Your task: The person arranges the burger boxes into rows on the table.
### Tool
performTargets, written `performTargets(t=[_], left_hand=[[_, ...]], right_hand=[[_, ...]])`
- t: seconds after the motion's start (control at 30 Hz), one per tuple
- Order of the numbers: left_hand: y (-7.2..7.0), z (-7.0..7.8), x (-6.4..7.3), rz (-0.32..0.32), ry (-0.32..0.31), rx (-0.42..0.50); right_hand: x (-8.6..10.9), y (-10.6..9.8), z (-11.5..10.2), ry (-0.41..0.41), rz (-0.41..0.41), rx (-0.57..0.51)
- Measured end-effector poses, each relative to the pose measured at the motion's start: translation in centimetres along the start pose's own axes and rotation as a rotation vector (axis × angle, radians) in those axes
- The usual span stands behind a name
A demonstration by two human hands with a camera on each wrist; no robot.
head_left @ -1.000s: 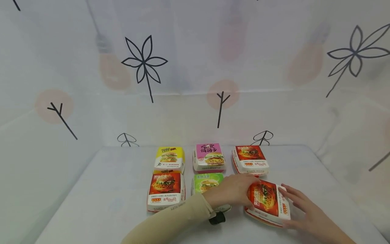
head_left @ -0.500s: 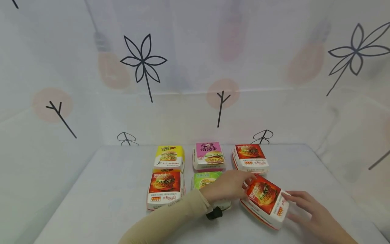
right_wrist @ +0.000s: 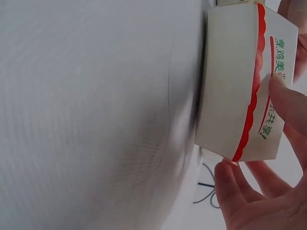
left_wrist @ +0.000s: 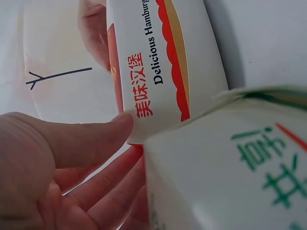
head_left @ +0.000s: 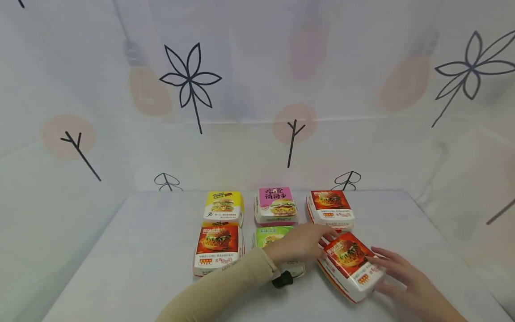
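Note:
A red-and-white hamburger box sits turned at an angle at the front right of the table, its near right corner toward me. My left hand holds its left corner; in the left wrist view the thumb presses the printed side, with the fingers beyond the edge. At the opposite corner is my right hand, its thumb on the side with green lettering and its fingertips at the adjoining end. The left forearm partly hides a green hamburger box beside the held one.
Behind stand a yellow box, a purple box and another red box in a row. One more red box is at front left. A patterned cloth hangs behind the white table.
The held hamburger box has been turned clockwise, its near corner swinging toward me. Both hands stay at its corners; the other boxes remain in place.

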State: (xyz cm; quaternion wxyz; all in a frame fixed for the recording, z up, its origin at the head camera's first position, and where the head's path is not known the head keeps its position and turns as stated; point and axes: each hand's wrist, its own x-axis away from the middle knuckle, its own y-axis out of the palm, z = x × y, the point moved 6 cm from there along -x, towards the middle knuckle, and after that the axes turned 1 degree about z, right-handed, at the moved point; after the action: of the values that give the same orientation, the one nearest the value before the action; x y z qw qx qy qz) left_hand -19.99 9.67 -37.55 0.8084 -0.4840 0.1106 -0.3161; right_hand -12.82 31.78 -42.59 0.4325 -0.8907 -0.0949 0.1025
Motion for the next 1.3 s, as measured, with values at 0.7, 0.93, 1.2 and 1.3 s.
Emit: performTargets(t=[0.7, 0.93, 1.2, 1.3], left_hand=[[-0.2, 0.3, -0.3, 0.056, -0.002, -0.032], [0.1, 0.3, -0.5, 0.051, -0.005, -0.062], [0.2, 0.2, -0.9, 0.07, -0.049, -0.024], [0.3, 0.1, -1.1, 0.077, -0.062, -0.023]], right_hand=[[-0.3, 1.4, -1.3, 0.205, 0.031, 0.048], [-0.4, 1.5, -1.1, 0.258, 0.016, 0.048], [-0.5, 1.3, -1.4, 0.229, 0.052, 0.046], [-0.6, 1.3, -1.4, 0.22, 0.06, 0.039]])
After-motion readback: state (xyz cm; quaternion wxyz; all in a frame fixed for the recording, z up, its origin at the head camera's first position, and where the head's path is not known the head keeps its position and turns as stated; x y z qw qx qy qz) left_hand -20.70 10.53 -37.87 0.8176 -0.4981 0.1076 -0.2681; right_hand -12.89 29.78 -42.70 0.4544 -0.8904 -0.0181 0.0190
